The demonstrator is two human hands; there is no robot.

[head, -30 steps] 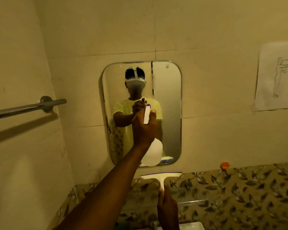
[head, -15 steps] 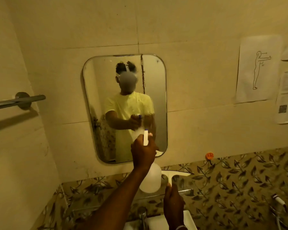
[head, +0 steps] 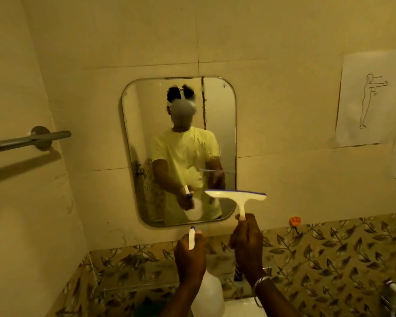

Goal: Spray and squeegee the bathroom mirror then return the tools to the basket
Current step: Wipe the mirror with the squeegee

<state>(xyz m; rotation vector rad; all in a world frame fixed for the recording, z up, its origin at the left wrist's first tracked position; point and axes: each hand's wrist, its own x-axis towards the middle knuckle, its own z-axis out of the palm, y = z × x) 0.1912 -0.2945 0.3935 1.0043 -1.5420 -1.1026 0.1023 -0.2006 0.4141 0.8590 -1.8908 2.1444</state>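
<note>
- White plastic squeegee (head: 236, 197): held upright in front of the mirror's lower right corner; handle runs vertically, blade edge lies roughly horizontal, its long axis left to right, tilted slightly down toward the right, with a dark strip along the top edge.
- Right hand (head: 247, 243): fingers closed around the bottom of the squeegee handle, a beaded bracelet (head: 261, 281) at the wrist.
- Spray bottle (head: 206, 291): translucent white body hangs below the left hand, long axis near vertical; the white nozzle head with blue tip points up and toward the mirror.
- Left hand (head: 189, 259): wrapped tightly around the bottle's neck and trigger, just left of the right hand, not touching it.
- Mirror (head: 146, 133): rounded rectangle, taller than wide, fixed to beige wall tiles; droplets speckle its middle area; it reflects a person in a yellow shirt holding both tools.
- Chrome towel bar (head: 28, 140): left wall, horizontal.
- Paper sheet with outlined figure (head: 370, 99): right of the mirror.
- Leaf-patterned tiles (head: 329, 259): band beneath.
</note>
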